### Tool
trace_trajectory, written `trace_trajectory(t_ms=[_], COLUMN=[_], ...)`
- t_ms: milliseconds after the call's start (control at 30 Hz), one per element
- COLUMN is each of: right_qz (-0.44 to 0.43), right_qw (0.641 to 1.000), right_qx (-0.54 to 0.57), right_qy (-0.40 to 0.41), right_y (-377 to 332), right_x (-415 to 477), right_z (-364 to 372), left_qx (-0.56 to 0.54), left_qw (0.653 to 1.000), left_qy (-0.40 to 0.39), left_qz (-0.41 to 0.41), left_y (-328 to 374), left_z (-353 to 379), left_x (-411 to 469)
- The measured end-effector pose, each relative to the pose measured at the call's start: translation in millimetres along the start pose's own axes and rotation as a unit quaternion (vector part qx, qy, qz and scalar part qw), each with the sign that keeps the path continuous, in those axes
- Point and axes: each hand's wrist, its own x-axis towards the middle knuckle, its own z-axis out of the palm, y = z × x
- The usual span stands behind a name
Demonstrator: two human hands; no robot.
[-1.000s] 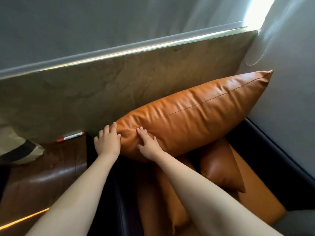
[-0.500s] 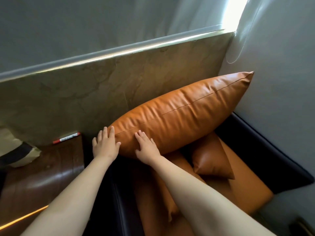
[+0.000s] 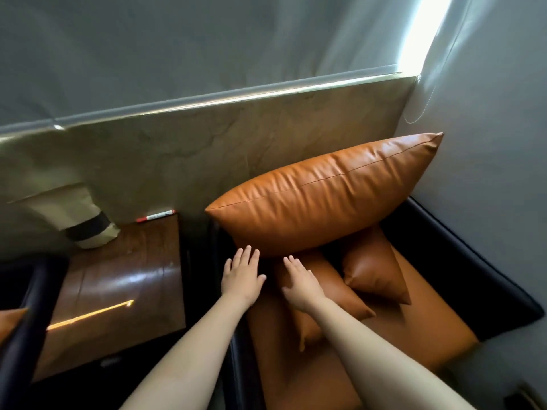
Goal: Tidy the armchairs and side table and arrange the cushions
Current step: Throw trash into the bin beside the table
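Nearest the camera lies the orange leather seat (image 3: pixel 420 327) of a black-framed armchair (image 3: pixel 464 261), which holds three cushions. Two bare forearms reach over its near edge. The left hand (image 3: pixel 241 276) is flat, fingers straight and close together, grasping nothing; its fingertips reach the lower edge of the large tan-orange leather cushion (image 3: pixel 325 196), though contact cannot be told for sure. The right hand (image 3: pixel 302 284) is likewise released, fingers straight and slightly spread, hovering over or resting on a small orange leather cushion (image 3: pixel 307 327) that lies on the seat beneath the wrist. Just beside that, to the right, a second small orange leather cushion (image 3: pixel 376 273) leans with one corner pointing down toward the seat. The large cushion stands on its long edge behind both, tilted so its right corner rises highest, its back against the wall.

Left of the armchair, a glossy dark wooden side table (image 3: pixel 118 282) carries a red-and-white marker pen (image 3: pixel 156 216) along its far edge and a beige paper-like object with a black band (image 3: pixel 85 226) at its far left corner. A second dark armchair arm (image 3: pixel 20 335) crosses the left border. Behind everything rises a veined stone-look wall panel (image 3: pixel 207 149), with grey blinds (image 3: pixel 177 39) above it.
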Motion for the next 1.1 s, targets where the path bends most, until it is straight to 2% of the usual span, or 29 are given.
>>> trace_trajectory(t_ms=[300,433,567,733,867,1100], right_qz=[-0.106,-0.132,-0.157,-0.228,-0.250,-0.281], right_qw=[0.994,0.989,0.983,0.969,0.962,0.949], right_qx=[-0.020,-0.044,-0.058,-0.061,-0.085,-0.102], right_qy=[-0.015,-0.058,-0.071,-0.074,-0.065,-0.102], right_y=[-30,-34,-58,-125,-182,-304], right_x=[-60,-102,-127,-156,-175,-243], right_z=[27,53,74,105,135,244], left_qx=[-0.046,-0.060,-0.071,-0.087,-0.095,-0.096], left_qw=[0.995,0.992,0.987,0.974,0.966,0.953], left_qy=[0.038,0.012,0.022,0.052,0.081,0.081], left_qz=[-0.078,-0.109,-0.142,-0.202,-0.225,-0.277], left_y=[-10,-12,-34,-94,-151,-290], left_z=[22,43,50,45,41,50], left_x=[-96,-156,-202,-255,-298,-411])
